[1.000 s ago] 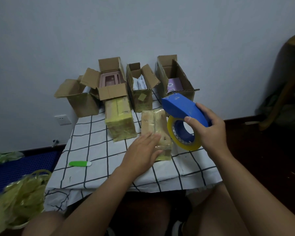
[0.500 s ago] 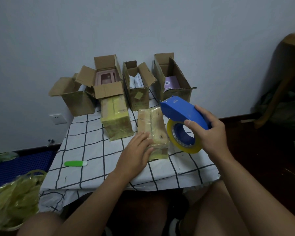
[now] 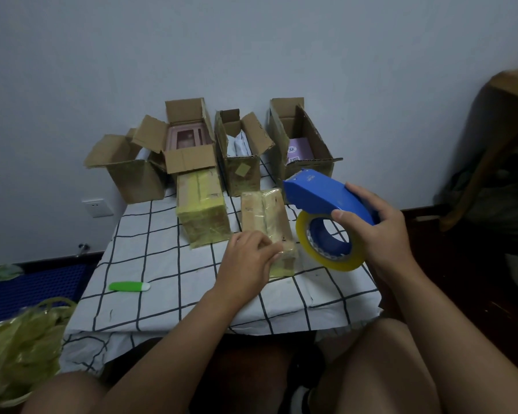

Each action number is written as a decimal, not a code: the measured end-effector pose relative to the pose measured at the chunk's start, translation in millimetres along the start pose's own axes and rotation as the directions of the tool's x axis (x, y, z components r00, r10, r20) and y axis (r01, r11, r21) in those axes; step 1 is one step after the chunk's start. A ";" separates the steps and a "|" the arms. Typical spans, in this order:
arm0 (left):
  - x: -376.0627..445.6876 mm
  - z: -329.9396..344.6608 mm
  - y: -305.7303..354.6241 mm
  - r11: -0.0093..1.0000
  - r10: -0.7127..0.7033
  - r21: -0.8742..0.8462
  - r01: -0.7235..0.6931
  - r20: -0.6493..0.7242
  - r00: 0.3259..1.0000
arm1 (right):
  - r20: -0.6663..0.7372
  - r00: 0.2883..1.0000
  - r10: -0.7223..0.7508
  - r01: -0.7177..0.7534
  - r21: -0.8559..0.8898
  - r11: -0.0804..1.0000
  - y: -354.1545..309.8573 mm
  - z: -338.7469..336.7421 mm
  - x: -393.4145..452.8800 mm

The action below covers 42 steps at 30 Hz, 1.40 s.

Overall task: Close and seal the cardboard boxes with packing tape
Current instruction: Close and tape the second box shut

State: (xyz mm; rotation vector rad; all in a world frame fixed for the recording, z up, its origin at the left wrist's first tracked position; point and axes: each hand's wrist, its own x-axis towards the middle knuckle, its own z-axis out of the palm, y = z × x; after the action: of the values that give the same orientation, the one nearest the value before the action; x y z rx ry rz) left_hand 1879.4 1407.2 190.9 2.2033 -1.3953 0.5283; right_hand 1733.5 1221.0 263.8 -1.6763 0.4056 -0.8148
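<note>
Single head cam, wide-angle, looking forward and down at the table from the seated person's end. Close range: forearms and knees fill the bottom of frame. Wall rises right behind the table's far edge; floor shows either side of the table.

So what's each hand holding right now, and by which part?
The right hand grips the blue tape dispenser by its rear handle end, thumb under the edge. The left hand rests on the near end of the taped box, fingers curled over it.
</note>
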 end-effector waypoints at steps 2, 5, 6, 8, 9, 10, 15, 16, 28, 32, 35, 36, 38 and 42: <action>1.8 0.7 2.0 0.999 -0.025 -0.020 0.026 0.033 0.999 | 0.005 1.000 0.005 -0.005 0.015 1.000 -1.3 0.9 -1.6; 0.7 -13.2 7.7 0.994 -0.093 -0.036 0.101 0.166 0.982 | 0.031 0.999 0.017 -0.018 0.052 0.998 -4.4 0.0 -1.1; 1.3 -20.7 10.5 0.983 -0.139 -0.092 0.161 0.205 0.969 | 0.044 0.999 0.027 -0.031 0.074 0.997 -6.4 -0.9 -0.4; 7.0 -38.8 17.5 0.871 -0.316 -0.310 0.381 0.240 0.918 | 0.085 0.995 0.051 -0.063 0.138 0.988 -11.1 -2.8 0.9; 11.9 -48.9 21.7 0.759 -0.421 -0.431 0.488 0.246 0.873 | 0.113 0.991 0.066 -0.084 0.170 0.982 -13.2 -3.2 1.3; 17.4 -57.9 24.5 0.616 -0.520 -0.553 0.561 0.250 0.817 | 0.143 0.987 0.076 -0.104 0.199 0.975 -15.5 -3.0 1.1; 33.8 -93.9 34.8 0.006 -0.540 -0.680 0.733 0.615 0.574 | 0.267 0.961 0.070 -0.137 0.245 0.960 -21.2 3.6 -3.1; 33.2 -98.5 36.3 -0.041 -0.506 -0.666 0.745 0.656 0.559 | 0.285 0.956 0.067 -0.141 0.246 0.959 -22.3 5.8 -4.4; 21.6 -124.3 31.2 -0.217 -0.383 -0.731 0.646 0.673 0.633 | 0.379 0.922 0.080 -0.195 0.276 0.941 -20.9 25.7 -8.1; 16.6 -122.3 25.5 -0.311 -0.336 -0.750 0.583 0.661 0.671 | 0.371 0.923 0.100 -0.217 0.288 0.933 -16.6 30.5 -7.6; 12.7 -123.8 21.9 -0.391 -0.329 -0.738 0.550 0.670 0.665 | 0.367 0.924 0.110 -0.229 0.298 0.927 -14.8 31.9 -6.8; 11.6 -125.0 20.5 -0.415 -0.327 -0.730 0.543 0.676 0.660 | 0.369 0.923 0.110 -0.230 0.298 0.926 -15.0 32.3 -6.9; 9.9 -127.2 17.6 -0.452 -0.326 -0.714 0.534 0.690 0.646 | 0.377 0.920 0.104 -0.223 0.288 0.931 -15.4 32.9 -6.7; 9.3 -127.6 15.6 -0.403 -0.376 -0.691 0.600 0.723 0.580 | 0.390 0.916 0.097 -0.213 0.266 0.940 -15.5 34.3 -7.0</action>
State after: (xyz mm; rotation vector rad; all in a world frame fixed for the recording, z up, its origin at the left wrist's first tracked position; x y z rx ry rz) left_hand 1860.3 1468.6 302.5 1.1222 -0.1474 -0.9339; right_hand 1750.3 1254.1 273.4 -1.4447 0.1376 -0.4001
